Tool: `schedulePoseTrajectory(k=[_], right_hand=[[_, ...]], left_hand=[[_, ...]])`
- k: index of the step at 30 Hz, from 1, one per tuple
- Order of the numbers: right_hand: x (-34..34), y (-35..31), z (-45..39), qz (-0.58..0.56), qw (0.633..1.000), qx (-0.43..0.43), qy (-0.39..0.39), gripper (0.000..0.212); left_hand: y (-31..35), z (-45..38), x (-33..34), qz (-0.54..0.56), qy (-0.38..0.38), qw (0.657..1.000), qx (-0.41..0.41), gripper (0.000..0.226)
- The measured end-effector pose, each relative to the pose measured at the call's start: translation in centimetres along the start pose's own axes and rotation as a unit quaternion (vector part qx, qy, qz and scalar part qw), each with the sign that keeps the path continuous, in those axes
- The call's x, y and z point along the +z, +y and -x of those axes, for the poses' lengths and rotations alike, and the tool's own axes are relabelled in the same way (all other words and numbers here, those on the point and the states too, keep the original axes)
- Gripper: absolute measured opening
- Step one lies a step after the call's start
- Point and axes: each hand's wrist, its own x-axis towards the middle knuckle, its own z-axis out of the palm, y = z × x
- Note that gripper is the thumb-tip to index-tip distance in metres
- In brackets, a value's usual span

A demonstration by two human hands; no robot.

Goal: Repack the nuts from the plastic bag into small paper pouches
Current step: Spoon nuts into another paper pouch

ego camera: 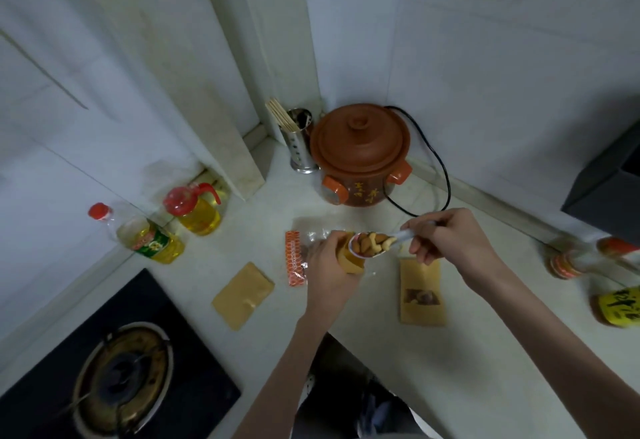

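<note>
My left hand (325, 265) grips an upright brown paper pouch (348, 260) above the counter. My right hand (450, 239) holds the handle of a white spoon (372, 244) heaped with nuts, its bowl right over the pouch mouth. The clear plastic bag (298, 258) with an orange strip lies behind my left hand, mostly hidden. A flat paper pouch (243, 295) lies to the left. Another pouch (421, 296), with nuts showing through its window, lies to the right.
A brown clay cooker (360, 154) with a black cord stands at the back, next to a steel chopstick holder (299, 142). Two oil bottles (194, 211) stand at the left wall, a gas stove (117, 379) at front left, sauce bottles (616, 307) at right.
</note>
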Motion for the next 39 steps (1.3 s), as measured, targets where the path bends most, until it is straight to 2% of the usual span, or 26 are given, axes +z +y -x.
schedulePoseTrajectory(k=[8,11,13,16,21,25,27,30,32,36,39], right_hand=[[0.3,-2.8,1.0,0.129,0.989,-0.075,0.007,0.029],[1.0,-4.1,1.6,0.279,0.945,-0.169,0.021,0.026],[1.5,-4.8,1.9,0.328,0.918,-0.221,0.035,0.023],[2.1,-5.3,1.4,0.348,0.896,-0.273,0.047,0.022],[3.4,-5.0,0.6,0.304,0.899,-0.311,0.051,0.023],[4.5,-4.8,0.6,0.261,0.886,-0.374,0.086,0.033],[4.6,-4.5,0.2,0.243,0.884,-0.387,0.101,0.030],[4.0,-3.5,-1.1,0.225,0.892,-0.377,0.108,0.030],[3.5,-2.4,-2.1,0.227,0.907,-0.345,0.087,0.034],[2.3,0.9,-4.3,0.216,0.937,-0.265,0.072,0.033],[1.7,4.0,-6.6,0.229,0.955,-0.184,0.050,0.020]], left_hand=[[1.7,0.3,-0.9,-0.028,0.022,0.999,0.008,0.046],[2.0,0.3,-1.1,-0.043,0.017,0.999,0.012,0.048],[2.1,0.2,-1.1,-0.042,0.015,0.999,0.004,0.051],[2.3,0.2,-1.4,-0.008,0.024,1.000,-0.006,0.051],[2.4,0.4,-2.4,0.023,0.074,0.997,0.008,0.044],[1.9,0.8,-3.1,0.072,0.065,0.995,-0.015,0.045],[1.1,0.9,-3.0,0.081,0.060,0.994,-0.032,0.054],[-0.4,1.6,-2.7,0.075,0.028,0.993,-0.088,0.066],[-1.3,2.1,-2.2,0.076,0.009,0.991,-0.111,0.063],[-1.2,1.3,-1.1,0.088,0.002,0.994,-0.065,0.051],[-1.3,0.8,-0.2,0.085,-0.027,0.994,-0.059,0.045]])
